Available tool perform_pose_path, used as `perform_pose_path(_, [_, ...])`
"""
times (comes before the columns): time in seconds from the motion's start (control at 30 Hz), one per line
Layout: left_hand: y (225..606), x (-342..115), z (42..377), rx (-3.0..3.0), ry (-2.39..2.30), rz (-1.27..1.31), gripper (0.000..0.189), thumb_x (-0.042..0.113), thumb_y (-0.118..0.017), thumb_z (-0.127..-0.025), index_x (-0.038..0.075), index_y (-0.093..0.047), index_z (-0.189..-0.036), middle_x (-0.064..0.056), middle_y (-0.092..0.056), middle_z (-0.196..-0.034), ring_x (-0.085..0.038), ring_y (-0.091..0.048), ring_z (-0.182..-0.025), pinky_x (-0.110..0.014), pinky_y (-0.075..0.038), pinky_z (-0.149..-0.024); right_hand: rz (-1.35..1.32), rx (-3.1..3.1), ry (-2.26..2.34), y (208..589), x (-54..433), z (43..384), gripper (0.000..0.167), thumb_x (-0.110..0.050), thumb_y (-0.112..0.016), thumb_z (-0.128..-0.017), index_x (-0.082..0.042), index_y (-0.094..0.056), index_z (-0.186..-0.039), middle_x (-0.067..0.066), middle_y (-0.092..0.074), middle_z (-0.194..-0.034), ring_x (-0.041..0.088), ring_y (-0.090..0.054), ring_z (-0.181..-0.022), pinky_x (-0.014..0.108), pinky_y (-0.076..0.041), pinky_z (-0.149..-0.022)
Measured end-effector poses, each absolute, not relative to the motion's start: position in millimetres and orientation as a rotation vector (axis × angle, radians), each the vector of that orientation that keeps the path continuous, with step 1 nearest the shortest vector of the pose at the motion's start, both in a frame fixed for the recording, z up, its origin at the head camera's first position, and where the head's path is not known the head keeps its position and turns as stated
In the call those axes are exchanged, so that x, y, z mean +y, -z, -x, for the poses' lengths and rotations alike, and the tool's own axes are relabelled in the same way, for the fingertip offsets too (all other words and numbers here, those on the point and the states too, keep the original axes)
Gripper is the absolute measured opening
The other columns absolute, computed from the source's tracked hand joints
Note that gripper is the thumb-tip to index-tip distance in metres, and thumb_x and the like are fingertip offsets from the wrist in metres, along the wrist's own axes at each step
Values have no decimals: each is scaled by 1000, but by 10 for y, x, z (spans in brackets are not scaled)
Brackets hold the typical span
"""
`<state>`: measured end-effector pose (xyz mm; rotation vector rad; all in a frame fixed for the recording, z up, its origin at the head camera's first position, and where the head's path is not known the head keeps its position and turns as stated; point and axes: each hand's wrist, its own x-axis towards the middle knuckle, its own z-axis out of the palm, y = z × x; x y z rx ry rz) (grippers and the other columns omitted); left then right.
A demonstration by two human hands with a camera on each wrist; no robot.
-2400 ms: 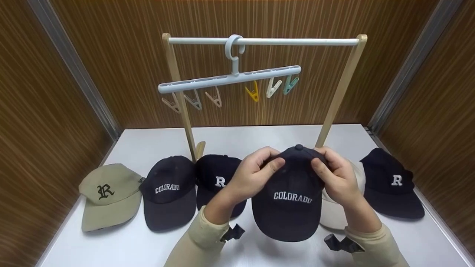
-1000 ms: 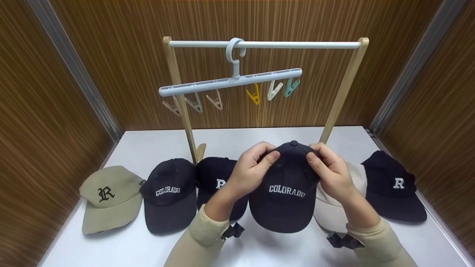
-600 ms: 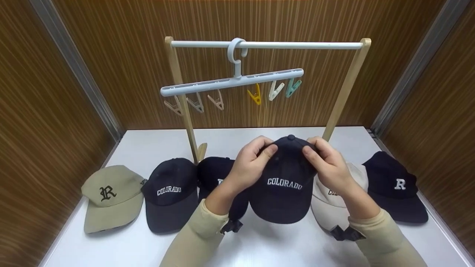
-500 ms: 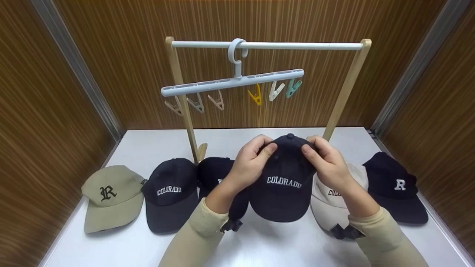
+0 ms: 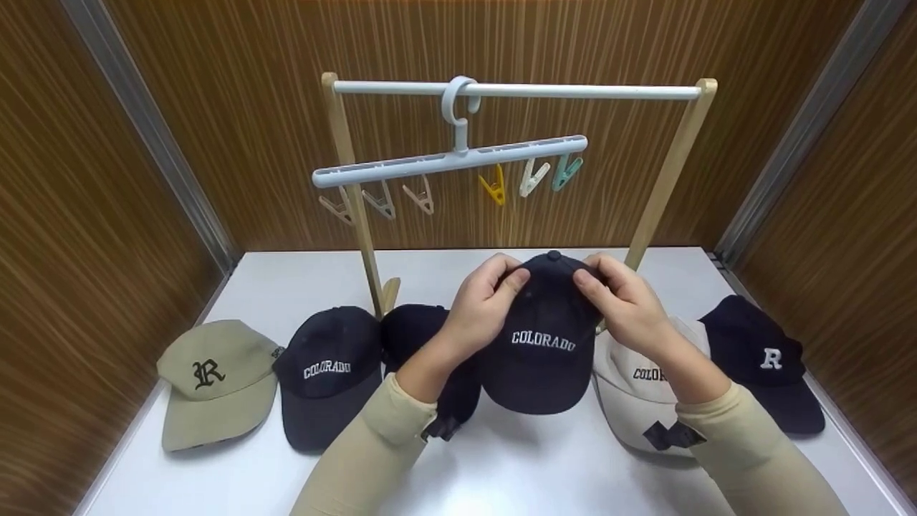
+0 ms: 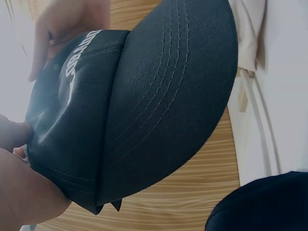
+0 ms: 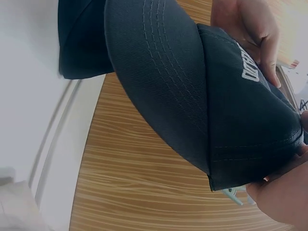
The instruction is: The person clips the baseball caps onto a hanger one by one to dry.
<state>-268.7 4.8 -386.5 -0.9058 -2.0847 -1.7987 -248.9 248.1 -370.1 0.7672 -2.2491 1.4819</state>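
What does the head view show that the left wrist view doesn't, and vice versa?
Head view only: the khaki cap at the far left, the hanger hook over the rack bar, and the whole COLORADO lettering on the held cap.
Left wrist view only: curved rows of stitching on its brim, which looks plain from the head.
Both: the held cap, gripped by the left hand and the right hand.

Light is falling from above my fingers (image 5: pixel 514 281), and the white table (image 5: pixel 458 480) is glaring below them. Under the dark cap (image 5: pixel 541 387) I'm holding, a faint, soft-edged shadow is spreading. The wood panel (image 5: pixel 573 222) beyond my fingers is glowing warmly, while both wrist views are looking cooler and hazier, with pale glare washing over the cap beside my left fingertips (image 6: pixel 17 134).
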Motion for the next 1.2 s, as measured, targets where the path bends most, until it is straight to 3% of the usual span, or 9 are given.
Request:
perform_pose_path(0.37, [3944, 67, 2873, -2111, 1831, 852, 18, 19, -60, -117, 4, -67, -110, 1, -58, -95, -13, -56, -88, -31, -47, -82, -739, -2324, -1423, 3700, 2481, 2618, 11, -6, -61, -113, 1, -70, -113, 3, -65, -91, 19, -61, -78, 24, -51, -67])
perform_pose_path(1.2, [3763, 123, 3332, -2141, 1741, 775, 18, 19, -60, -117, 4, -70, -114, -4, -65, -103, -13, -59, -93, -29, -49, -87, -623, -2443, -1232, 3524, 2574, 3111, 26, -23, -58, -118, -1, -71, -124, 9, -69, -105, 16, -61, -94, 25, -46, -82])
